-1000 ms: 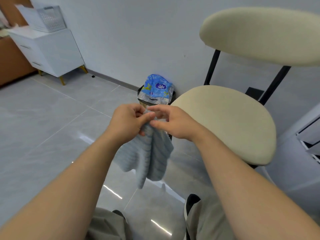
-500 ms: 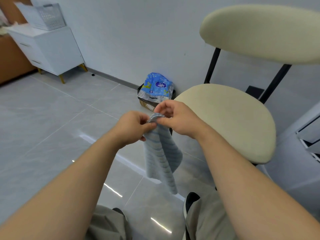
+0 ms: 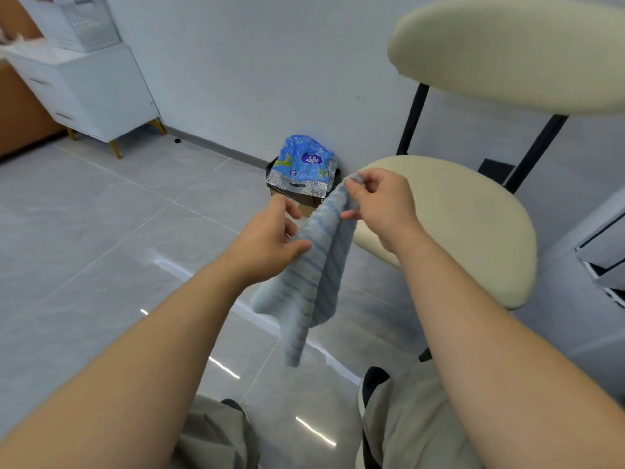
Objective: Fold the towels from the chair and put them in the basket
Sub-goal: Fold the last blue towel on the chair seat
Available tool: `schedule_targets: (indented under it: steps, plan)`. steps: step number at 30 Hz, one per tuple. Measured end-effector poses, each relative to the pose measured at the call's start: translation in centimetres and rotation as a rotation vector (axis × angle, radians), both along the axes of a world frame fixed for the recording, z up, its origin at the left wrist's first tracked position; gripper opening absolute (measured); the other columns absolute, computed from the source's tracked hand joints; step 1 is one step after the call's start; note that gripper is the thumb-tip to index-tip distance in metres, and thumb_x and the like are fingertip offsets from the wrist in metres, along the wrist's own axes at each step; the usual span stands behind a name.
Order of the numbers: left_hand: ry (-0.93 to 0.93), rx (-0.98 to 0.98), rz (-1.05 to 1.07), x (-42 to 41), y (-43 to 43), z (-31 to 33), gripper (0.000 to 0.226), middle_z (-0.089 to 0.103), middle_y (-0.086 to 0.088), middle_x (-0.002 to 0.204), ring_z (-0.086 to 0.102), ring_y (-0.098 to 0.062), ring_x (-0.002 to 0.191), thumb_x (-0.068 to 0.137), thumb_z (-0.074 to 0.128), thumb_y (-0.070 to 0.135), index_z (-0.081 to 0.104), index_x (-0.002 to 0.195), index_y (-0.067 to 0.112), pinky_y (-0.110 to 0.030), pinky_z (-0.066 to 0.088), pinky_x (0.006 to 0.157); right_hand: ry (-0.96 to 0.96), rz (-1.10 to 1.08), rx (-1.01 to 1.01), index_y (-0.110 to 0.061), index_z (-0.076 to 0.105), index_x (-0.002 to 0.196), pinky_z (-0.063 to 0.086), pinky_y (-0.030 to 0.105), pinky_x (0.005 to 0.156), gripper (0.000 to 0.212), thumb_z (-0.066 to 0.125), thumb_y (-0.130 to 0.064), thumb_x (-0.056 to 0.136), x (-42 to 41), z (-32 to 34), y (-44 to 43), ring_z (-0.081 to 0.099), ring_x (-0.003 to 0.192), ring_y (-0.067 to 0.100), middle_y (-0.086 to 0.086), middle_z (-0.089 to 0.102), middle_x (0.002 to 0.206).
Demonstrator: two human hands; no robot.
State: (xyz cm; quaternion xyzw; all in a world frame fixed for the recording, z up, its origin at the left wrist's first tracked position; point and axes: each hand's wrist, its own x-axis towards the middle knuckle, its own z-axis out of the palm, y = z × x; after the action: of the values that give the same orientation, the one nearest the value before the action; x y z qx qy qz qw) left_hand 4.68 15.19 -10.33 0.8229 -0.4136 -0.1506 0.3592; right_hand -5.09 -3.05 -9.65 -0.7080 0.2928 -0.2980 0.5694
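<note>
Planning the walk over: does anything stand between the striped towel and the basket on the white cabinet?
Nothing visible does. Only bare floor tiles lie between the towel, held in the left hand and right hand, and the basket on the cabinet; the blue packet sits aside by the wall.

chair (image 3: 507,55) backrest runs off top and right edges | basket (image 3: 91,25) clipped by top edge | towel (image 3: 314,275) top partly buried in right hand (image 3: 382,204) | blue packet (image 3: 304,164) print too small to read

A white drawer cabinet (image 3: 101,93) on gold legs stands at the far left of the grey tiled floor (image 3: 84,231). A crumpled blue plastic pack (image 3: 304,162) lies on a dark box (image 3: 274,188) at the wall's foot.
</note>
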Motion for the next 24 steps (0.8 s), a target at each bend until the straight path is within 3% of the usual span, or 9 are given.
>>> schedule_targets:
  steps: [3,5,8,12,16,19,24]
  plan:
    - [-0.094,0.156,-0.083,0.0,0.2,0.0,0.043,0.059,0.006,0.085,0.057,-0.014,0.077,0.079,0.08,0.022,0.047,0.107,0.026,-0.029,0.046,0.069,-0.012,-0.061,-0.003,-0.012,0.069,0.092,0.061,0.053,0.076,0.01,0.062,-0.006,0.096,-0.3,0.0,-0.7,0.07,0.059,0.012,0.005,0.068,0.086]
    - [-0.227,0.303,-0.113,0.2,0.3,0.0,0.024,0.053,0.005,0.075,0.055,-0.022,0.077,0.082,0.075,0.023,0.051,0.087,0.023,-0.031,0.038,0.066,0.011,-0.058,-0.057,-0.019,0.07,0.093,0.062,0.048,0.076,0.018,0.06,-0.004,0.097,-0.4,0.0,-0.9,0.07,0.064,0.013,0.006,0.068,0.09]
    - [-0.212,0.374,-0.053,0.8,0.6,-0.2,0.032,0.049,0.0,0.069,0.052,-0.026,0.074,0.091,0.065,0.026,0.044,0.069,0.017,-0.033,0.035,0.062,0.043,-0.032,-0.123,-0.022,0.071,0.101,0.063,0.041,0.075,0.024,0.056,-0.004,0.099,-0.7,0.1,-0.8,0.067,0.065,0.012,0.005,0.063,0.087]
    - [-0.163,0.317,0.009,1.4,1.0,-0.5,0.023,0.062,-0.011,0.085,0.062,-0.03,0.077,0.094,0.062,0.029,0.051,0.085,0.012,-0.039,0.05,0.07,0.098,-0.037,-0.137,-0.022,0.07,0.093,0.062,0.045,0.077,0.024,0.054,-0.005,0.099,-0.9,-0.1,-0.8,0.072,0.061,0.017,-0.004,0.062,0.089]
    - [-0.154,0.189,0.006,1.3,1.4,-0.4,0.033,0.063,-0.003,0.086,0.057,-0.021,0.076,0.086,0.074,0.027,0.047,0.102,0.019,-0.034,0.044,0.067,0.091,-0.084,-0.087,-0.018,0.071,0.091,0.061,0.046,0.08,0.023,0.054,-0.004,0.099,-0.9,-0.5,-1.4,0.074,0.062,0.016,-0.002,0.065,0.092]
    - [-0.222,0.142,-0.063,0.8,1.4,0.0,0.036,0.062,0.001,0.1,0.056,-0.017,0.074,0.085,0.075,0.024,0.045,0.105,0.022,-0.03,0.039,0.067,0.074,-0.13,-0.072,-0.021,0.07,0.087,0.061,0.044,0.081,0.025,0.056,-0.004,0.098,-0.8,-0.8,-2.0,0.073,0.062,0.011,0.002,0.068,0.092]
    - [-0.239,0.155,-0.157,0.3,1.2,0.4,0.039,0.06,0.006,0.103,0.049,-0.004,0.073,0.087,0.073,0.022,0.061,0.122,0.033,-0.023,0.037,0.076,0.1,-0.171,-0.092,-0.024,0.068,0.087,0.062,0.034,0.078,0.026,0.053,-0.006,0.099,-0.7,-0.9,-2.1,0.072,0.061,0.012,0.002,0.068,0.096]
